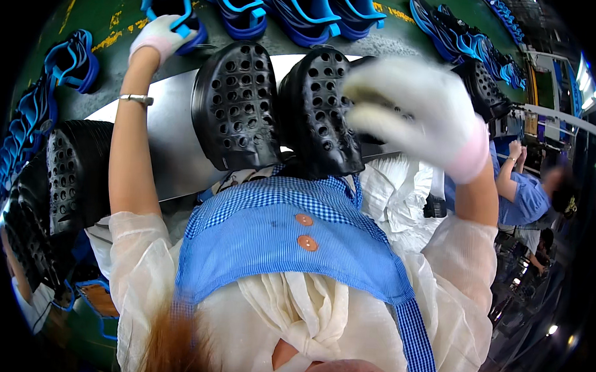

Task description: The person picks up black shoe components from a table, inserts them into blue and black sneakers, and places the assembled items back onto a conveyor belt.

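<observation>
My left hand (157,42), in a white glove, reaches to the far left and closes on the heel end of a dark blue shoe (197,41) with light blue collar trim. My right hand (412,111), also white-gloved, is smeared by motion over the right side of the middle. Its fingers blur, and whether they hold anything does not show. It partly covers a black moulded shoe-shaped piece (317,114) with rows of round holes. A similar black perforated piece (238,105) stands just left of that one, between my two arms.
More blue shoes (297,15) line the green surface (87,15) ahead, with others (448,34) at far right. Stacked black perforated pieces (78,178) stand at left. Below my right hand lies crumpled white material (396,189). A person in blue (524,194) is at right.
</observation>
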A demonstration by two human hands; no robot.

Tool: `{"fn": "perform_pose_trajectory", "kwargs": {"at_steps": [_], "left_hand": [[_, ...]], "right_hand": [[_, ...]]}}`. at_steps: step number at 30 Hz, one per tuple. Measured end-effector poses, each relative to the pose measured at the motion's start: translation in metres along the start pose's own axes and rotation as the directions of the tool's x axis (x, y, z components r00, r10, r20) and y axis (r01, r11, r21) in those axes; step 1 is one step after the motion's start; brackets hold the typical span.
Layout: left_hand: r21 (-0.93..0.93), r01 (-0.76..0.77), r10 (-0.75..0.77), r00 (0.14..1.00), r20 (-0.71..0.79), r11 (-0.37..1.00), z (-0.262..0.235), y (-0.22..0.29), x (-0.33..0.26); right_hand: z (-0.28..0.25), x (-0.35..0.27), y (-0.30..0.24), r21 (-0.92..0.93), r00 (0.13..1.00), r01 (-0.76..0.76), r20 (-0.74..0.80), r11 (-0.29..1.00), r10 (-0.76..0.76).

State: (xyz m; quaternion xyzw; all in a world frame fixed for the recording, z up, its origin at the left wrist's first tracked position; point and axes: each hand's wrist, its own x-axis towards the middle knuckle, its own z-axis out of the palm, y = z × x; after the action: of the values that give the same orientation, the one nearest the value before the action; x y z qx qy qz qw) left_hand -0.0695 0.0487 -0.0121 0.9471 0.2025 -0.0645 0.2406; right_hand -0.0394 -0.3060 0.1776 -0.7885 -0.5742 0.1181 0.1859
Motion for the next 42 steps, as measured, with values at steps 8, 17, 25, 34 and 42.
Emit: {"fn": "perform_pose_trajectory", "kwargs": {"at_steps": [8, 17, 25, 34, 42], "left_hand": [[0.2, -0.181, 0.232, 0.934, -0.273, 0.963, -0.019, 0.02, -0.04], [-0.175, -0.355, 0.336, 0.933, -0.131, 0.918, -0.033, 0.054, -0.067], [-0.983, 0.139, 0.571, 0.819, 0.049, -0.116, -0.044, 0.098, -0.082], [-0.978, 0.05, 0.455, 0.889, -0.05, -0.205, -0.044, 0.065, -0.081], [-0.962, -0.142, 0.323, 0.922, -0.214, -0.233, -0.034, 0.076, -0.055]], "right_hand": [[0.03, -0.049, -0.004, -0.124, 0.997, -0.047, -0.064, 0.991, 0.039], [0.019, -0.05, 0.0, -0.041, 0.997, 0.012, -0.08, 0.999, -0.015], [-0.004, 0.003, -0.01, -0.039, 0.833, 0.228, -0.51, 0.973, -0.216], [0.027, 0.08, 0.027, -0.011, 0.938, 0.225, -0.268, 0.974, -0.22], [0.029, 0.119, 0.021, 0.014, 0.985, 0.044, -0.169, 0.999, -0.041]]}}
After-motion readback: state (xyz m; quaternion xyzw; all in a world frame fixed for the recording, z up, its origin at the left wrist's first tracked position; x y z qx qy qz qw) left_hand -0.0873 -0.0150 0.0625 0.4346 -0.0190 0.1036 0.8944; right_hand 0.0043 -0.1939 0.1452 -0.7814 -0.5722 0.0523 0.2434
